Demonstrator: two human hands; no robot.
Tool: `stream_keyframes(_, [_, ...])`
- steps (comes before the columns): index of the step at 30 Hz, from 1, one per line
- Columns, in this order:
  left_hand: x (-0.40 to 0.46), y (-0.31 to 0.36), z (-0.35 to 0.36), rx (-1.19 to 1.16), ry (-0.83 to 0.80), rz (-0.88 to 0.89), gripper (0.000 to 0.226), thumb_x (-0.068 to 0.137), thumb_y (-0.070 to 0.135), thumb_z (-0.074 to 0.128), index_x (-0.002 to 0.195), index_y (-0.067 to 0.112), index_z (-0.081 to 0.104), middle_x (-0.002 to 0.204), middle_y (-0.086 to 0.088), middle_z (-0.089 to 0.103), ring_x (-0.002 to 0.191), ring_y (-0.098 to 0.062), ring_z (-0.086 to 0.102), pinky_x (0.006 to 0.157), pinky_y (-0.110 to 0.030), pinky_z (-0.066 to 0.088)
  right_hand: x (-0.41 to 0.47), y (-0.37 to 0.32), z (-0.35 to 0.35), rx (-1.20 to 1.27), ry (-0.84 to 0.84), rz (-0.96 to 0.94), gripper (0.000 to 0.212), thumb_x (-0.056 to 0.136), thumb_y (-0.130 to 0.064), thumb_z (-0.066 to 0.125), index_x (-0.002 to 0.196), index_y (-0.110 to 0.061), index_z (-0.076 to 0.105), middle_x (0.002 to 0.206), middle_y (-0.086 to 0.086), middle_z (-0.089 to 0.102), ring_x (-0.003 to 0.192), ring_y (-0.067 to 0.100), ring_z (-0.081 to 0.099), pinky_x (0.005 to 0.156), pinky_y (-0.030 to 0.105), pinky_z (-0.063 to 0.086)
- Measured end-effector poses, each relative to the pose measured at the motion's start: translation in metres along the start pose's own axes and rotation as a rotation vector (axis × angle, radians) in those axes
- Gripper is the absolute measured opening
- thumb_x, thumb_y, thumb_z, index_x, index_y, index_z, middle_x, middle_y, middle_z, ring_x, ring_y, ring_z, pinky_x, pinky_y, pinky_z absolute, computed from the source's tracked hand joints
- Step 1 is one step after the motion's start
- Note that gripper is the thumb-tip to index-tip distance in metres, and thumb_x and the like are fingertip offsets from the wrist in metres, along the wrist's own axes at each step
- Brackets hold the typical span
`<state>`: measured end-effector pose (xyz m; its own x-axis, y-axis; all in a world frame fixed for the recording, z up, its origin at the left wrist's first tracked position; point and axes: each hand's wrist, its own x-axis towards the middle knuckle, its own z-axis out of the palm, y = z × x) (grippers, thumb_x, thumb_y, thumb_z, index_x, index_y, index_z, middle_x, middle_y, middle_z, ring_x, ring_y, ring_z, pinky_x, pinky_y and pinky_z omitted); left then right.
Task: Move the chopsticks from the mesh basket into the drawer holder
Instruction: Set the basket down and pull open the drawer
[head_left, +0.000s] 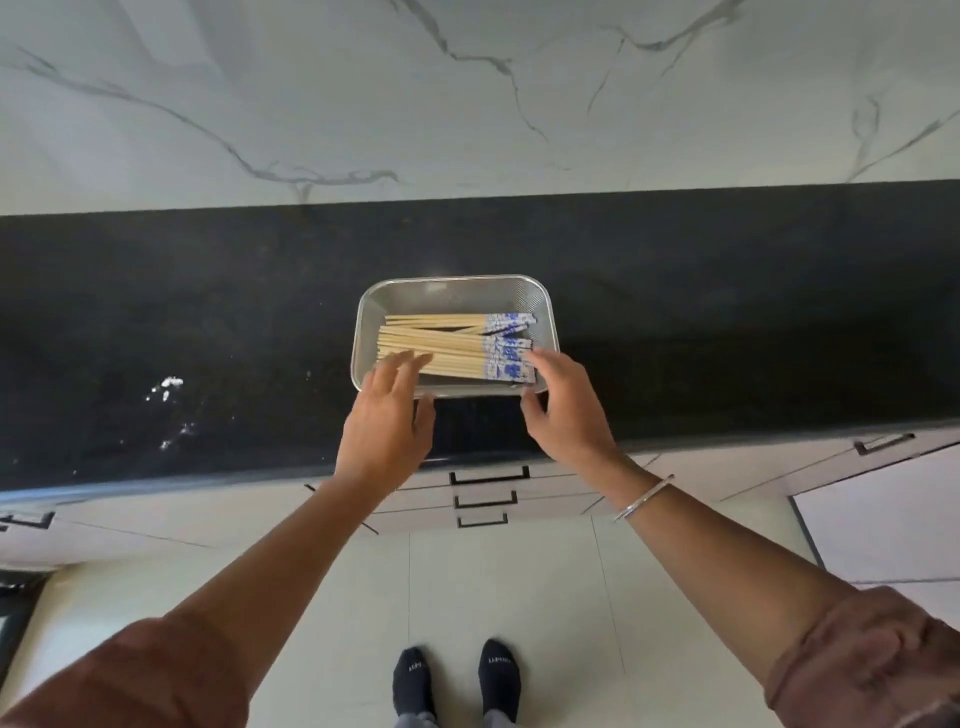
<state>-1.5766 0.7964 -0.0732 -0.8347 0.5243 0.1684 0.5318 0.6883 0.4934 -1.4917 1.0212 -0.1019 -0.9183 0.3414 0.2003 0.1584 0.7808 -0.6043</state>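
Observation:
A rectangular steel mesh basket (455, 291) sits on the black countertop near its front edge. Several pale wooden chopsticks (447, 345) with blue-and-white patterned ends lie flat inside it, patterned ends to the right. My left hand (387, 426) hovers over the basket's near left corner, fingers spread above the plain tips, thumb by the rim. My right hand (563, 410) is at the near right corner, fingertips touching the patterned ends, thumb outside the rim. Neither hand has closed on anything. No drawer holder is in view.
The black countertop (208, 338) runs across the view, backed by a white marble wall (467, 104). Below its front edge are three shut drawers with black handles (488, 475) and cabinet doors on both sides. My socked feet (457, 680) stand on pale floor tiles.

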Motion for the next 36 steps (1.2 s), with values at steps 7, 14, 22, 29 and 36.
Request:
stream_keyframes(7, [-0.084,0.024,0.036,0.054,-0.023,0.291,0.035,0.097,0.017,0.063,0.132,0.014,0.067,0.125,-0.004,0.066,0.118,-0.025,0.061,0.092,-0.036,0.057,-0.097,-0.001,0.004,-0.026,-0.065,-0.209,0.038,0.096,-0.015,0.058,0.134,-0.013,0.060,0.132,0.001,0.061,0.125,0.015,0.053,0.103,0.028,0.047])
stream_keyframes(14, [-0.128,0.000,0.094,0.156,-0.230,0.250,0.035,0.102,0.032,0.056,0.135,0.022,0.065,0.131,0.003,0.069,0.122,-0.018,0.064,0.088,-0.035,0.062,-0.160,0.035,0.053,-0.175,-0.212,-0.135,0.045,0.096,-0.028,0.061,0.140,-0.018,0.055,0.142,0.000,0.057,0.130,0.015,0.052,0.106,0.030,0.048])
stream_keyframes(22, [-0.115,-0.055,0.168,0.432,-0.465,0.194,0.068,0.111,0.038,0.027,0.166,0.011,-0.003,0.172,-0.011,-0.014,0.159,-0.026,-0.012,0.131,-0.042,0.004,-0.154,0.096,0.124,-0.457,-0.383,-0.163,0.080,0.097,-0.034,0.056,0.160,-0.012,0.011,0.169,0.008,0.001,0.156,0.025,0.002,0.123,0.046,0.016])
stream_keyframes(29, [-0.109,-0.070,0.205,0.456,-0.483,0.163,0.073,0.107,0.022,0.038,0.165,0.009,-0.005,0.173,-0.011,-0.012,0.160,-0.027,-0.009,0.131,-0.044,0.005,-0.136,0.116,0.148,-0.558,-0.403,-0.220,0.084,0.094,-0.024,0.059,0.160,-0.008,0.009,0.169,0.011,0.005,0.156,0.027,0.006,0.123,0.050,0.018])
stream_keyframes(36, [-0.119,-0.063,0.220,0.351,-0.434,0.053,0.091,0.094,0.004,0.052,0.165,0.009,-0.004,0.173,-0.011,-0.009,0.160,-0.028,-0.009,0.130,-0.044,0.004,-0.145,0.111,0.151,-0.478,-0.372,-0.178,0.082,0.093,-0.019,0.060,0.159,-0.007,0.014,0.168,0.012,0.012,0.155,0.027,0.007,0.124,0.048,0.017])
